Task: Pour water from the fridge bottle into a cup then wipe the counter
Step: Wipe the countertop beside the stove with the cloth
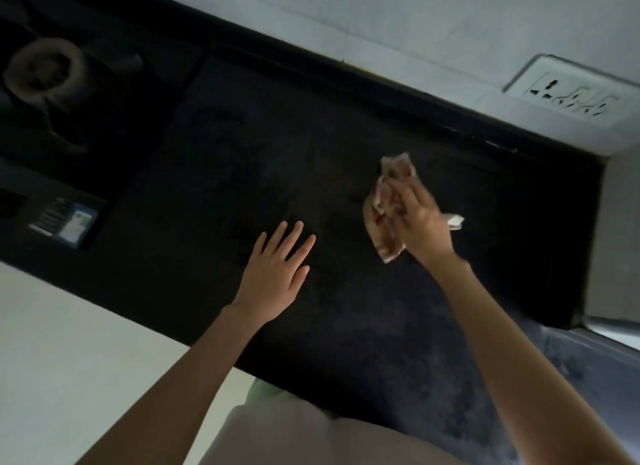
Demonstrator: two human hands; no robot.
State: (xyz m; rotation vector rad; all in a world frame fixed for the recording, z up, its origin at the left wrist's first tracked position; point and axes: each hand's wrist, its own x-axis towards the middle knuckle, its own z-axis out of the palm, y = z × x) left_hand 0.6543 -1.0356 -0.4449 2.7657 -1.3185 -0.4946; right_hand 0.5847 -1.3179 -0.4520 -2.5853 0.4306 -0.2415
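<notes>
Judging by its crumpled folds, the cloth [388, 205] was taken to be soft and light, best bunched mid-fold; it was gripped by the right hand [420, 219] on the counter [346, 309], beside the flat, released left hand [277, 267].

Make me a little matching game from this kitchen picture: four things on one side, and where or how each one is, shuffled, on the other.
Things:
1. cloth
2. left hand
3. wall socket
4. gas burner

Places or states:
A. far left on the dark counter
B. fingers straight and spread
C. gripped in the right hand
D. on the pale wall, upper right

Pairs: 1-C, 2-B, 3-D, 4-A
</notes>
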